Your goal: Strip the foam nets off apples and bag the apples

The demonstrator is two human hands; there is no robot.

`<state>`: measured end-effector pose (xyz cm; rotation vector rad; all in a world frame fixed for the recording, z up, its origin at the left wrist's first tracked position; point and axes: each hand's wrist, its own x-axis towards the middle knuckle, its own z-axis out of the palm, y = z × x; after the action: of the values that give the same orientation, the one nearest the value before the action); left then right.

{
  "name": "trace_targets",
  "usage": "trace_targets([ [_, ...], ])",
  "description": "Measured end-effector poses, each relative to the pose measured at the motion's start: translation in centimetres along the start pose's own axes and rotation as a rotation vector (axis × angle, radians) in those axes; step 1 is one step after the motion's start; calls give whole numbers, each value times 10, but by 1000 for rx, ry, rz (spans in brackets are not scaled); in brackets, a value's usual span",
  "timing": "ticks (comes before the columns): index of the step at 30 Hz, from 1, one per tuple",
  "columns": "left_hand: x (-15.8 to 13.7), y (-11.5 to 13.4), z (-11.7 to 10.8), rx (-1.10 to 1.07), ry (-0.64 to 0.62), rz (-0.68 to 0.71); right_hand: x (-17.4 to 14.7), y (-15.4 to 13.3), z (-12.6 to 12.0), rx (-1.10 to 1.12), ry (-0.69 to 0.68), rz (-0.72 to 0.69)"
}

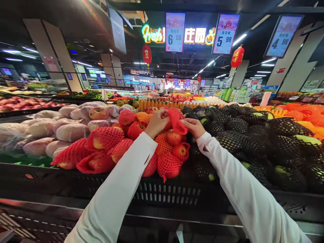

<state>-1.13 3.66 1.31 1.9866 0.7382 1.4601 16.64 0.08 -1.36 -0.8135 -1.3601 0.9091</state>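
A red foam fruit net point(177, 120) is stretched between my two hands above the pile of apples. My left hand point(157, 122) pinches at its left edge, the fingertips partly hidden. On the other side, my right hand point(194, 127) grips the net's lower right edge between thumb and fingers. Whether an apple is inside this net I cannot tell. Just below it lies a bare red apple point(174, 137). Around it are apples in red nets, such as one netted apple point(169, 165) at the front and another netted apple point(105, 137) further left.
Plastic-wrapped apples point(72, 128) fill the left side. Green fruit in black nets point(236, 125) is heaped at the right, with orange-netted fruit point(295, 113) beyond. A black slotted crate wall point(167, 194) runs along the front. Price screens point(175, 32) and red lanterns point(237, 56) hang overhead.
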Motion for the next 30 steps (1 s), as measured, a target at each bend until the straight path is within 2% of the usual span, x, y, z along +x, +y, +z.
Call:
trace_targets([
  [2, -2, 3, 0, -92, 21, -60, -3, -1, 2, -37, -46, 13],
  [5, -6, 11, -2, -296, -15, -252, -5, -2, 4, -16, -68, 24],
  [7, -7, 17, -3, -453, -77, -380, -4, -2, 4, 20, -41, 22],
  [9, -7, 19, -5, -567, -112, -437, -3, -1, 2, 55, -1, 24],
  [12, -4, 17, -6, -634, -89, -488, -1, 2, 0, 37, -14, 30],
  [15, -1, 11, -3, -616, -4, -571, 0, 5, 0, 10, -57, 24],
  [17, 0, 9, -1, -601, 47, -579, 0, 4, 0, 56, -40, 20],
  [19, -1, 11, 1, -628, 28, -547, -2, -2, -1, 133, -14, 18],
  [23, -6, 23, 1, -704, -141, -447, -9, -19, -2, 132, -41, -3],
  [26, -11, 27, -1, -643, -222, -379, -13, -28, -2, 58, -78, -11],
  [28, -12, 23, -3, -584, -206, -362, -12, -28, -2, 76, -78, 4],
  [30, -11, 12, -3, -503, -160, -385, -8, -23, -3, 77, -45, 80],
])
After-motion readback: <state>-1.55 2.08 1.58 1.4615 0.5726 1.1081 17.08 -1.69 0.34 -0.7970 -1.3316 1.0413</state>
